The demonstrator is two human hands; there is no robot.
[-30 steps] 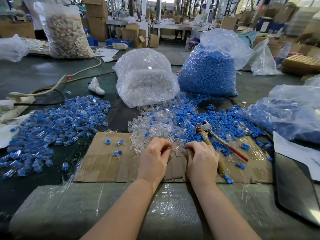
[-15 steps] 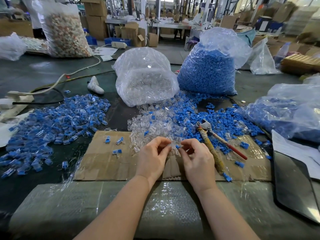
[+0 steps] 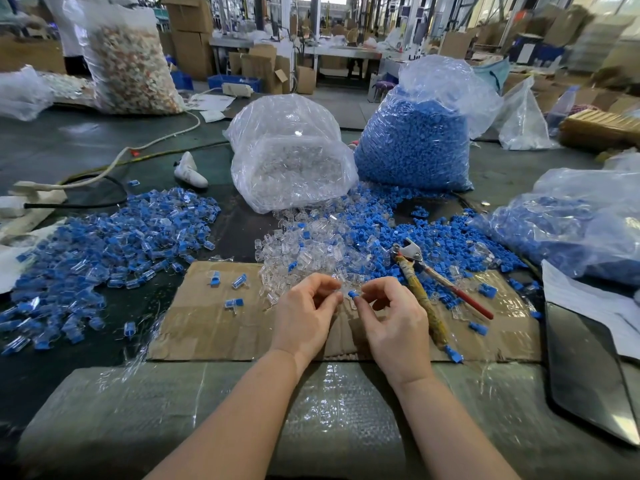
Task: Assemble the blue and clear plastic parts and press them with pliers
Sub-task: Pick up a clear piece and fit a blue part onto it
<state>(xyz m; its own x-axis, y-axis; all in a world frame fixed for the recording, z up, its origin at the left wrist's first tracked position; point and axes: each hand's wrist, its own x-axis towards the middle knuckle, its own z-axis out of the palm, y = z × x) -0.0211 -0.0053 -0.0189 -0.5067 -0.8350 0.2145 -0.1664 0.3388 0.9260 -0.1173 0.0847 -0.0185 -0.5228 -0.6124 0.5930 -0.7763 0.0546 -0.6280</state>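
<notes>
Closest to us was a bubble-wrapped pad [image 3: 214, 410] along the bench edge, with both forearms lying over it. Just past that, over the cardboard sheet [image 3: 214, 323], we had our left hand [image 3: 304, 317] curled with its fingertips pinching a clear plastic part [image 3: 341, 289], and our right hand [image 3: 394, 323] pinching a little blue part [image 3: 352, 294] between thumb and forefinger, the two parts nearly touching. Three finished pieces [image 3: 235, 282] sat loose on the cardboard at 10 o'clock from the hands. The pliers [image 3: 420, 289] lay at 2 o'clock, just beside the right hand, jaws pointing away. A dark tablet-like slab [image 3: 588, 368] boxed us in at 3 o'clock. Further out, the mixed pile of clear and blue parts [image 3: 329, 244] crowded 12 o'clock, and the assembled heap [image 3: 104, 247] filled 10 o'clock. Behind those stood the clear-parts bag [image 3: 291, 157] and the blue-parts bag [image 3: 412, 143], with a cable [image 3: 138, 150] trailing off at 11.
</notes>
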